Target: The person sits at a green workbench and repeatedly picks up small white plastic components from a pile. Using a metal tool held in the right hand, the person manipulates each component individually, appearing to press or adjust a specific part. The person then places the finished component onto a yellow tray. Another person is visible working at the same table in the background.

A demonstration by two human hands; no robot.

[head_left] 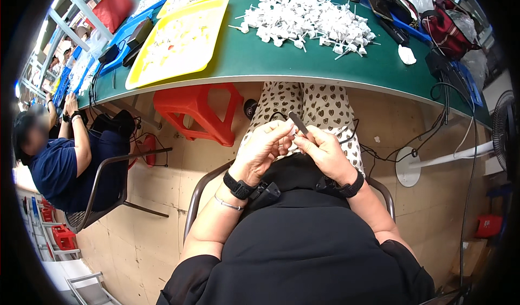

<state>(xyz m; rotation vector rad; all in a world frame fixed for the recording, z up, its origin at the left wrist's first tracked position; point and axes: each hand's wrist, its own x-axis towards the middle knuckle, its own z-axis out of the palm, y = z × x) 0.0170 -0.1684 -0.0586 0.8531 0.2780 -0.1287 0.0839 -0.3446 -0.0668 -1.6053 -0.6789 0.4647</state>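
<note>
Above my lap, in front of the table edge, my two hands meet at the fingertips. My right hand [328,155] is closed around a narrow, flat, dark tool [297,123], whose end sticks out up and to the left past the thumb. My left hand [265,147] is closed in a pinch beside it, with a small whitish piece [293,133] at the fingertips. The piece is too small and too covered by fingers to make out its shape. Beyond my hands, a heap of small white plastic parts with thin stems [309,21] lies on the green table [238,61].
A yellow tray [208,50] with small pale pieces overhangs the table's front edge at the left. A red stool [197,107] stands under the table. Bags [449,26] and cables crowd the right end, near a fan [506,132]. A seated person [65,161] works at the left.
</note>
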